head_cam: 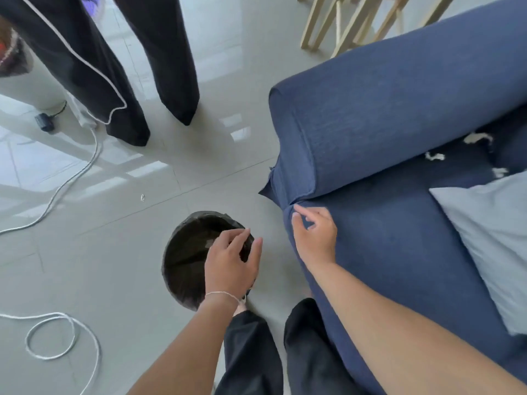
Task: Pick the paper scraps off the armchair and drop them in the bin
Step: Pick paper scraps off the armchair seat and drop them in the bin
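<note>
A round bin [182,252] lined with a black bag stands on the floor just left of the blue armchair [385,115]. My left hand [232,259] hovers over the bin's right rim, fingers spread, with nothing visible in it. My right hand [315,233] rests on the front corner of the armchair's seat with its fingers loosely apart and empty. White paper scraps [435,156] lie far back on the seat near the armrest, with another scrap [477,138] and a third scrap [499,171] close by.
A pale grey cushion [490,235] lies on the seat at right. Another person's dark trouser legs [119,81] stand at the upper left. A white cable [65,334] loops across the tiled floor. Wooden legs [356,21] stand behind the armchair. A tiny scrap [142,197] lies on the floor.
</note>
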Demonstrator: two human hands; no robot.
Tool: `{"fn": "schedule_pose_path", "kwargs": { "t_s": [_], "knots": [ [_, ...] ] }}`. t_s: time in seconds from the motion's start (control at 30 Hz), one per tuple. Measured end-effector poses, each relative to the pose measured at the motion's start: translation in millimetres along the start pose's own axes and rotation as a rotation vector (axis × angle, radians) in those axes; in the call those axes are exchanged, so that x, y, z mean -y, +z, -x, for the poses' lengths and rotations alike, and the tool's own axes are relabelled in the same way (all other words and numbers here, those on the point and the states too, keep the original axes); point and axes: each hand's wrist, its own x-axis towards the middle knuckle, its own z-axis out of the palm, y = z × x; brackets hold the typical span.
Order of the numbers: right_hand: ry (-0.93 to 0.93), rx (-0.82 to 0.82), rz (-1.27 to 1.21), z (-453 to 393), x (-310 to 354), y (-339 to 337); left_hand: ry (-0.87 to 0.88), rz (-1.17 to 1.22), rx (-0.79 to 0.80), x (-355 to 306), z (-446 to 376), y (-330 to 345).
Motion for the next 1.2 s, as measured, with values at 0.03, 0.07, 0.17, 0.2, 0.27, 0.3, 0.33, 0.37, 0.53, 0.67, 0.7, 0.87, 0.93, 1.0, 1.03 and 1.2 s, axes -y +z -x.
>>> {"fn": "schedule_pose_path", "kwargs": {
  "t_s": [0.03,0.07,0.17,0.2,0.27,0.3,0.33,0.37,0.53,0.67,0.7,0.87,0.93,1.0,1.03,1.2],
  "knots": [
    [0.021,-0.067,-0.069,-11,1,-16,0.007,0.02,-0.018,-18,-4,7],
    [0.037,-0.116,-0.113,-24,0,-34,0.031,0.043,-0.028,-37,-7,16],
    [0.04,-0.231,-0.148,-66,-12,-90,0.148,0.114,0.034,-97,-13,50],
    [0.032,-0.27,-0.138,-81,-18,-109,0.194,0.126,0.07,-117,-15,63],
    [0.02,-0.33,-0.104,-111,-32,-147,0.274,0.15,0.132,-154,-21,90],
    [0.017,-0.352,-0.08,-126,-39,-165,0.293,0.163,0.161,-171,-24,103],
    [0.026,-0.376,-0.057,-142,-47,-184,0.303,0.175,0.19,-188,-28,116],
    [0.044,-0.398,-0.038,-158,-56,-202,0.309,0.186,0.219,-205,-33,129],
    [0.142,-0.417,0.133,-235,-94,-271,0.227,0.214,0.353,-277,-60,201],
    [0.243,-0.381,0.092,-298,-114,-295,0.17,0.125,0.41,-322,-89,255],
    [0.273,-0.357,0.049,-312,-118,-298,0.163,0.095,0.409,-333,-97,269],
    [0.322,-0.4,-0.031,-362,-137,-304,0.16,-0.058,0.405,-372,-134,332],
    [0.339,-0.434,0.021,-376,-144,-305,0.135,-0.098,0.381,-375,-147,348],
    [0.367,-0.468,0.097,-384,-151,-305,0.151,-0.149,0.353,-372,-154,358],
    [0.379,-0.48,0.112,-387,-154,-303,0.169,-0.165,0.344,-371,-155,361],
    [0.499,-0.485,-0.051,-397,-160,-290,0.197,-0.144,0.312,-364,-153,362]
  ]
}}
